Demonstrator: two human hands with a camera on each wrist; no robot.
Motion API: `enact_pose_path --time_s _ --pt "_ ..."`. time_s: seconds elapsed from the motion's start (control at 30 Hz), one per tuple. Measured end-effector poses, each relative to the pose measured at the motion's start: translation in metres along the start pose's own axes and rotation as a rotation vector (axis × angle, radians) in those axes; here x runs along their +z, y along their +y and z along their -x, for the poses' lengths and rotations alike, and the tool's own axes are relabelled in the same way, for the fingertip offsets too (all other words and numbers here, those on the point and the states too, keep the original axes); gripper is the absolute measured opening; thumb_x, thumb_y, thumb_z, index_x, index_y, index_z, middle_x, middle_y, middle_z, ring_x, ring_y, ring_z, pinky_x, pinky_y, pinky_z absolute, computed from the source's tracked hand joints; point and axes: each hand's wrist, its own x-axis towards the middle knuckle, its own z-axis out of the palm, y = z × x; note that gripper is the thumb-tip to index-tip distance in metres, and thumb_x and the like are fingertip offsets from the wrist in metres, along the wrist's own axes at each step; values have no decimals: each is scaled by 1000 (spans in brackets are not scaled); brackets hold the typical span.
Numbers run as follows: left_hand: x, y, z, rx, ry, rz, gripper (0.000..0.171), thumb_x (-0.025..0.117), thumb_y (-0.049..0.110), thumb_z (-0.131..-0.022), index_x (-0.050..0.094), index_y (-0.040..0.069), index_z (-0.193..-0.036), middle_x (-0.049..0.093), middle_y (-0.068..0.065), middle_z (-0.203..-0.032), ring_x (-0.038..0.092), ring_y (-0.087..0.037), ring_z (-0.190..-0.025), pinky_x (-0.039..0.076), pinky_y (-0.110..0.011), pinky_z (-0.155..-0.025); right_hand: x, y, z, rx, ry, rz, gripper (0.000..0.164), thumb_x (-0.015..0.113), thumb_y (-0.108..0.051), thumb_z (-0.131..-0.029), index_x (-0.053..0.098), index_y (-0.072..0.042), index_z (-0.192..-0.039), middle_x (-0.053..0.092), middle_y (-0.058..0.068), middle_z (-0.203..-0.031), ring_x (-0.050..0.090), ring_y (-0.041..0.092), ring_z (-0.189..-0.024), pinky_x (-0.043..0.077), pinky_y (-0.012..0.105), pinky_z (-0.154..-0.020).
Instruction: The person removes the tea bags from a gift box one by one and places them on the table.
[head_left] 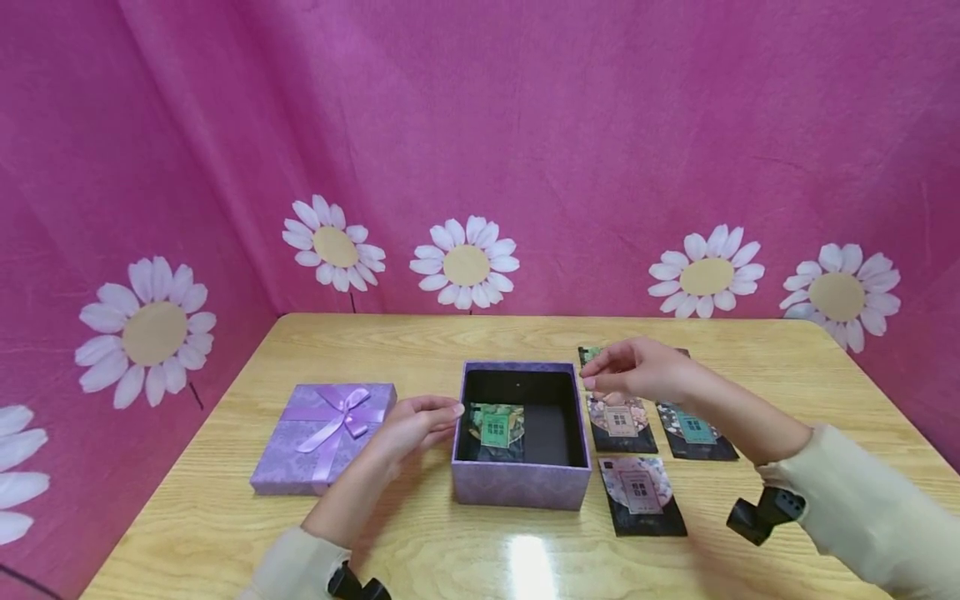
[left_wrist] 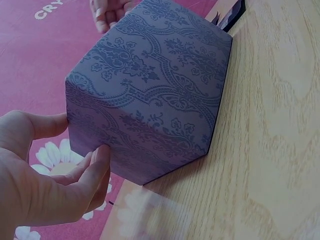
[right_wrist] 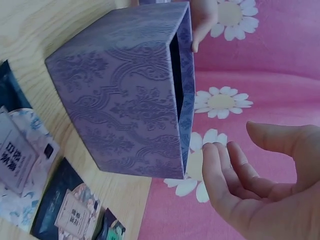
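Note:
A purple patterned gift box (head_left: 521, 485) stands upright on the table with its top uncovered. Inside it, toward the left, lies a black packet with a green label (head_left: 497, 429). My left hand (head_left: 420, 427) holds the box's left wall, thumb at the rim and fingers against the outside. Just right of the box, my right hand (head_left: 637, 371) hovers over the packets, thumb apart from bent fingers, nothing between them. Below it lie a packet with a peach label (head_left: 621, 423) and a teal-labelled packet (head_left: 696, 432); another green packet (head_left: 587, 354) is partly hidden behind the hand.
A pink-labelled packet (head_left: 642, 496) lies nearer the front, beside the box's right corner. To the left sits the purple lid (head_left: 300, 442) with its ribbon bow (head_left: 345, 419). A pink curtain (head_left: 525, 150) with daisies hangs behind the wooden table (head_left: 420, 550).

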Motion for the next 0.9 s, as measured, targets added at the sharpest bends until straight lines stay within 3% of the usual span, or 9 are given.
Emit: enact_pose_path --time_s 0.33,0.57,0.9 --pt "-3 -3 0 0 -2 22 33 61 8 -90 57 -12 -117 68 -14 -104 64 -10 -89 58 -26 -90 -1 -18 -25 105 -133 -213 45 56 -12 -96 46 13 -131 67 6 -102 66 8 -89 59 24 -88" --pt "-3 -4 -1 -6 -15 21 33 60 8 -91 57 -12 -117 68 -9 -100 63 -6 -83 59 -22 -85 15 -30 -36 192 -239 -452 47 42 -9 -101 32 17 -139 66 4 -100 66 10 -93 56 28 -97" --pt "0 0 1 -5 6 9 32 62 8 -90 58 -11 -115 68 -12 -102 64 -9 -86 59 -25 -89 42 -48 -57 321 -204 -398 48 47 -17 -100 38 9 -140 65 0 -90 63 5 -79 55 28 -99"
